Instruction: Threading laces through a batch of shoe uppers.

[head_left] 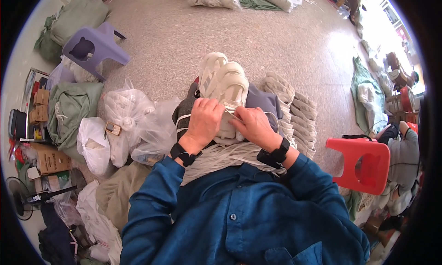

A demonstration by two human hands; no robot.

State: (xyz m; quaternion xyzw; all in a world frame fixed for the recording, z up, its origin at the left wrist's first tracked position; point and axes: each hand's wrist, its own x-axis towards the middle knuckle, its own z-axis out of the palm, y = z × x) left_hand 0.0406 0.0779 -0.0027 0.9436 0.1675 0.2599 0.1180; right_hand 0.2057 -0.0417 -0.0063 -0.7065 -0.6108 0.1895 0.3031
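A pair of cream-white sneakers rests on my lap, toes pointing away: the nearer sneaker (235,86) lies between my hands, and the other sneaker (211,74) sits behind it to the left. My left hand (202,121) is closed at the left side of the nearer shoe, its fingertips pinching a pale shoelace. From the right, my right hand (254,127) pinches the shoelace (229,112) with thumb and forefinger over the shoe's opening. Loops of lace curve out past both hands. Across my lap lies a thick bundle of loose white shoelaces (214,161).
Right of my knees, cream shoe pieces (301,122) are stacked in rows. A red plastic stool (363,163) stands at right, a purple stool (94,48) at far left. Clear plastic bags (129,108), green sacks (76,108) and a small fan (20,198) crowd the left side.
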